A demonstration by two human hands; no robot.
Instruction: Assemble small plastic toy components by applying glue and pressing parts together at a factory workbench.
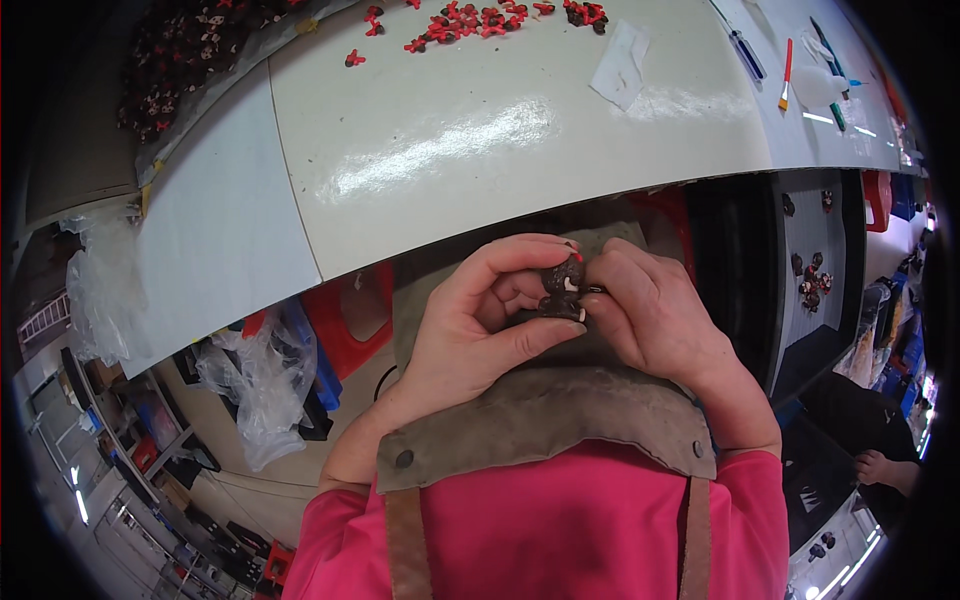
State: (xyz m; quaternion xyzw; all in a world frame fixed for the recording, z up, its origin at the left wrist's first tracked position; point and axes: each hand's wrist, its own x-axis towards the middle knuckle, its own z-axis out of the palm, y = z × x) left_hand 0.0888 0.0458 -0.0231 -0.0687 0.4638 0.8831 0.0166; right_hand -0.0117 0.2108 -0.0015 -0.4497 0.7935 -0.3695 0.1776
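Observation:
Between the thumb and fingers of my left hand [468, 318] is a small dark brown figurine [563, 275] with a pale face patch and a spot of red at its top. The hand curls around it from the left, thumb along its underside. My right hand [652, 308] is closed at the figurine's right side, its thumb and forefinger pinched on a small dark, thin piece [594, 289] that meets the figurine. Most of that piece is hidden by the fingers, so its kind does not show. Both hands are just in front of the table edge, above my lap.
Red and dark small parts [470, 22] lie scattered at the table's far side. Many dark pieces fill a box [150, 170] at far left. White paper [621, 66], a screwdriver [747, 55] and a brush [786, 76] lie right. A tray [812, 235] holds figurines; another person's hand [876, 467] is nearby.

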